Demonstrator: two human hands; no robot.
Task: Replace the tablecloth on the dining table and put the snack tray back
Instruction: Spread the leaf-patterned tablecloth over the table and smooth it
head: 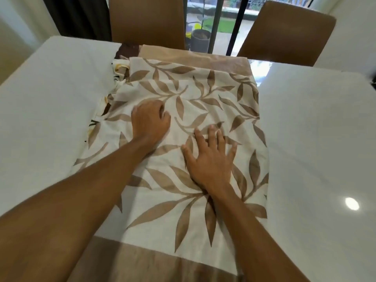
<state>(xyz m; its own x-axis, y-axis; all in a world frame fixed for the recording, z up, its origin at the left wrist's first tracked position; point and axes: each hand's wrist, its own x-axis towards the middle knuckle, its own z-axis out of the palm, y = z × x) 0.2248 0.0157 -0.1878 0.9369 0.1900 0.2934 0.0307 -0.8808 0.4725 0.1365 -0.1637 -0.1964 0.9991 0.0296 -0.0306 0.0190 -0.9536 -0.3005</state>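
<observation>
Pressing the folded tablecloth (pixel 203 94) under my flat, spread right hand (pixel 209 159), I am resting my left hand (pixel 150 123) curled beside it; pinching or not, I cannot tell. Pulling only 1 layer is risking a tangle on the glossy table (pixel 305 139).

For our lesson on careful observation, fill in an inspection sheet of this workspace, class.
Surface: glossy white dining table, a light reflected on it.
Job's things: folded cream tablecloth with brown leaf print and tan border lies across the table; snack tray not seen.
Clutter: nothing seen.
Grippers: left hand, fingers curled on the cloth, grip unclear; right hand flat on it.
Cables: nothing seen.
Surroundings: two brown chairs, window, potted plant.
</observation>
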